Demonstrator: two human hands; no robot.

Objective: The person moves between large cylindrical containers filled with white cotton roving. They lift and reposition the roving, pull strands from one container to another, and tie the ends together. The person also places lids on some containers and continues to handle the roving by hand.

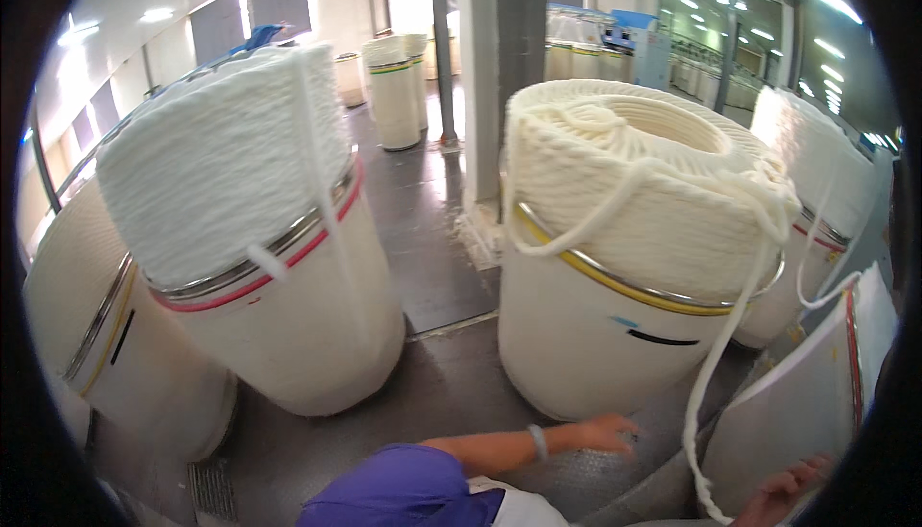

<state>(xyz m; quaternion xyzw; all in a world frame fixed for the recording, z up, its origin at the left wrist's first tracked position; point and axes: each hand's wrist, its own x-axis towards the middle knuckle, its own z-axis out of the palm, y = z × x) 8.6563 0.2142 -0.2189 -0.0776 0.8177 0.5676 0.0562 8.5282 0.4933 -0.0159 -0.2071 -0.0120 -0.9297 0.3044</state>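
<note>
Two hands work low in the head view: the left hand point(603, 431), fingers spread, reaches toward the base of the yellow-banded can point(595, 335) of coiled white rope point(615, 133); the right hand point(792, 490), fingers loosely open, sits beside the hanging rope end point(701, 412). Catching that loose end seems next, needing a firm pinch.

Two cans are standing side by side: one can point(288, 335) left, another can point(595, 344) right, floor point(432, 239) running between. A sliver strand point(730, 335) is hanging down the right can's side, possibly reaching the right hand point(783, 493).
</note>
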